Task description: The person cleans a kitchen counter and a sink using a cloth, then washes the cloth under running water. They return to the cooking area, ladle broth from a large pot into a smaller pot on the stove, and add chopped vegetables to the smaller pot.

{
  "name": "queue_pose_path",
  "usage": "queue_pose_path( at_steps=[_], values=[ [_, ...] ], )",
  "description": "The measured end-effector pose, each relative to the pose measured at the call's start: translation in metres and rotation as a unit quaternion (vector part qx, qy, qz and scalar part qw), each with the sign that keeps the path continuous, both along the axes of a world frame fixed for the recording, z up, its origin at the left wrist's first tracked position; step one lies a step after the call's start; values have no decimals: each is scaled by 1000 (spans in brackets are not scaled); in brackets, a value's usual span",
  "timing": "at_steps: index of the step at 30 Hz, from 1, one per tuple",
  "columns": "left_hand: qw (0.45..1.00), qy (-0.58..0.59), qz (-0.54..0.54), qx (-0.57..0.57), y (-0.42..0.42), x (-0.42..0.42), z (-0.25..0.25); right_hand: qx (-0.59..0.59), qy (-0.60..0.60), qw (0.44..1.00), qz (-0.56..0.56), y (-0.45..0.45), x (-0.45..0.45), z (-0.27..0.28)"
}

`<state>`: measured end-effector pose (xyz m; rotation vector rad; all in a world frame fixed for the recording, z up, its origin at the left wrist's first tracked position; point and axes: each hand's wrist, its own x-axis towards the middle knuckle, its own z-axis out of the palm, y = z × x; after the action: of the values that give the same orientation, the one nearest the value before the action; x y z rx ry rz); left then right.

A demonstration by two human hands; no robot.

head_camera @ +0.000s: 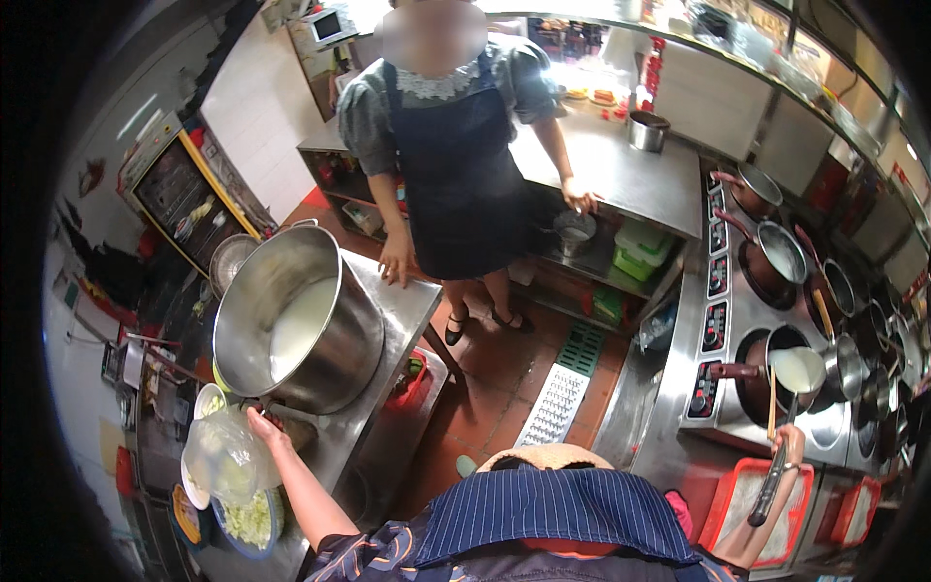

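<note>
My right hand grips the dark handle of a ladle, whose bowl holds whitish liquid over a saucepan on the cooker. A pair of wooden chopsticks stands beside the ladle, near the same hand; whether I hold them too is unclear. On the left, my left hand is at the near rim of a large steel stockpot with milky liquid in it, beside a clear plastic bag. Its fingers are partly hidden, so its grip cannot be told. Chopped pale green vegetables fill a bowl just below.
Across from me a person in a dark apron stands by the steel tables. Several long-handled pans, one a saucepan, sit on the cooker at right. Red plastic baskets lie below it. A metal drain grate runs along the tiled floor.
</note>
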<state>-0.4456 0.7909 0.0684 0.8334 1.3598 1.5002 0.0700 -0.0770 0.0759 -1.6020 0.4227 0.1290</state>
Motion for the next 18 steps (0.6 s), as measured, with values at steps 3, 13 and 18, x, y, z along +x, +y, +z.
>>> queue_pose_path(
  at_steps=[3, 13, 18],
  values=[
    [1000, -11, -1, 4, 0, -5, -3, -81, -9, 997, -8, 2, 9, -1],
    [1000, -1, 10, 10, -3, -1, -5, -290, -30, 956, -46, 21, 8, 6],
    [1000, -21, 17, 10, -8, 9, 2, -344, -23, 936, -75, 23, 6, 3]
  ],
)
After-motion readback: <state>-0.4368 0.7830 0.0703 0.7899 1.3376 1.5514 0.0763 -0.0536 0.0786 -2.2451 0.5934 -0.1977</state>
